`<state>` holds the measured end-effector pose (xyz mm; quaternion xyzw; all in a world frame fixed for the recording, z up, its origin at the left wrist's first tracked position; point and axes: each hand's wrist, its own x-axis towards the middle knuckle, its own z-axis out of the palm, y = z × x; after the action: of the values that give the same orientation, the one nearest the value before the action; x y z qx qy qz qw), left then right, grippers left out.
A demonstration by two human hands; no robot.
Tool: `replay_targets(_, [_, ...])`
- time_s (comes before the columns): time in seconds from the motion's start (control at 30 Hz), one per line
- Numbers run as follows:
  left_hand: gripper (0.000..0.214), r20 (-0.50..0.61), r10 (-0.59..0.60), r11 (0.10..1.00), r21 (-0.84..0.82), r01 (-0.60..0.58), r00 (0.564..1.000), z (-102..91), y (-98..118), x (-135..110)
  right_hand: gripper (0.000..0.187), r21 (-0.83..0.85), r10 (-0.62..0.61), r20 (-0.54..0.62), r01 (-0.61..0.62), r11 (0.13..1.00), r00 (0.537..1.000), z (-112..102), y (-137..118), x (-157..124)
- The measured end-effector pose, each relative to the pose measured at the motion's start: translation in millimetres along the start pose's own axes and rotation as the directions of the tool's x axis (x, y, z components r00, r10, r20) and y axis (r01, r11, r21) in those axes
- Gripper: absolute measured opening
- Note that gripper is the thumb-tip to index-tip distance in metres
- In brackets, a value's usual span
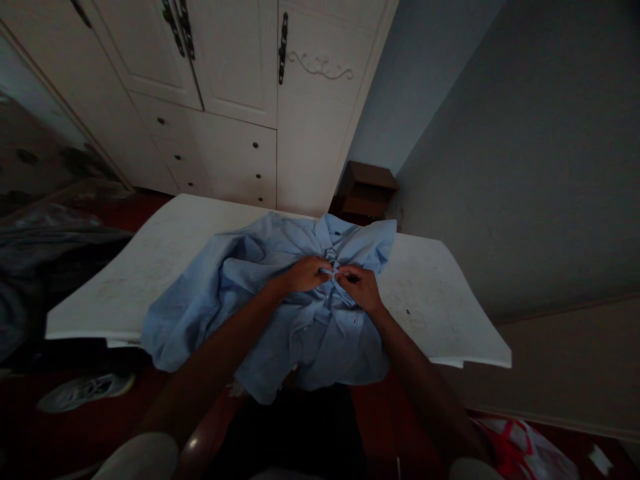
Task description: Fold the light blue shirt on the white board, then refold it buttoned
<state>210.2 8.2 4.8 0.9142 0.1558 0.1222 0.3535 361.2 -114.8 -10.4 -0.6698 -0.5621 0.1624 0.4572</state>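
Note:
A light blue button shirt [260, 293] lies crumpled on a white table [150, 267], its lower part hanging over the near edge. My left hand [307, 273] and my right hand [361, 287] meet at the shirt's front placket, just below the collar. Both hands are closed in a pinch on the fabric there, fingertips almost touching each other. What sits between the fingertips is too small to make out beyond the cloth.
A white wardrobe [235, 87] with dark handles and drawers stands behind the table. A brown box [367, 190] sits in the corner by the wall. A dark heap [45, 260] lies at left, a shoe [83, 390] on the floor, a red-and-white bag [520, 447] at lower right.

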Motion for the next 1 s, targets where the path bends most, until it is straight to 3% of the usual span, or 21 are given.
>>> replay_targets(0.6, [0.015,-0.001,0.059,0.979,-0.194,-0.058,0.998,-2.8,-10.0,2.7,0.02,0.029,0.056,-0.005,-0.056,0.998,0.998,2.5,-5.1,2.2])
replay_targets(0.77, [0.017,0.038,0.131,0.964,-0.236,-0.119,0.991,-10.0,-9.1,-7.0,0.02,0.007,0.11,-0.142,-0.11,0.994,0.984,-6.6,6.0,10.3])
replay_targets(0.9, [0.02,-0.016,0.11,0.97,-0.218,-0.111,0.994,-15.5,-6.9,-14.5,0.024,0.119,0.145,-0.031,-0.141,0.983,0.989,-14.9,11.8,11.6])
replay_targets(1.0, [0.019,0.011,0.108,0.975,-0.199,-0.104,0.994,-20.1,-2.4,-16.7,0.029,0.207,0.162,0.015,-0.162,0.965,0.987,-18.8,10.9,9.9])
